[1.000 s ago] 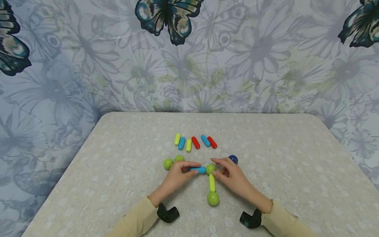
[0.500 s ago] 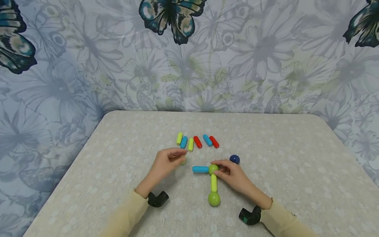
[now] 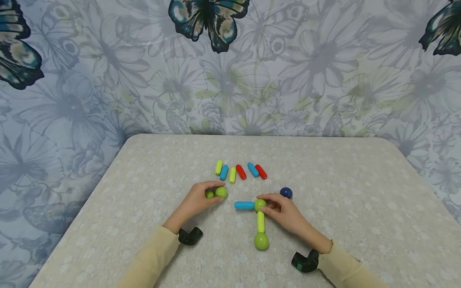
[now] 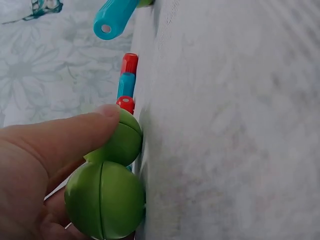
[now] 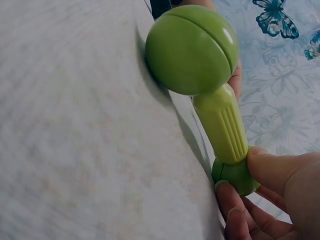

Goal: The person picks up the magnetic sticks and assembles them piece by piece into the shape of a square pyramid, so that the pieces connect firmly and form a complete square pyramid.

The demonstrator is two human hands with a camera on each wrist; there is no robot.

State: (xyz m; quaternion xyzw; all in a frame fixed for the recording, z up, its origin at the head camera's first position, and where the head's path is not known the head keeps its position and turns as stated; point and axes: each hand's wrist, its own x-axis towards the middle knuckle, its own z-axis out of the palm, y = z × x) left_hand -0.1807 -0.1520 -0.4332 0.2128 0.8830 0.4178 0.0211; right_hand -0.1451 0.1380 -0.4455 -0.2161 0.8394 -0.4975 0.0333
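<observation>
My left hand (image 3: 196, 201) is at two loose green balls, with its thumb and fingertips on either side of the farther ball (image 3: 221, 192). The nearer ball (image 4: 107, 200) sits close to the palm, partly behind the hand in the head view. My right hand (image 3: 286, 212) pinches the green corner ball (image 3: 259, 205) of an L-shaped piece. From that ball a blue rod (image 3: 244, 205) points left, its outer end bare. A yellow-green rod (image 3: 261, 222) runs toward me to a second joined green ball (image 5: 192, 50).
Beyond the hands lies a row of loose rods: yellow-green (image 3: 232, 175), blue (image 3: 253, 169) and red (image 3: 261, 171). A dark blue ball (image 3: 286, 193) rests just behind my right hand. Everything lies on a pale patterned tabletop (image 3: 353, 180) against a floral wall covering.
My left hand has let go of the blue rod and moved left to the loose green balls, gripping one. My right hand stays on the corner ball.
</observation>
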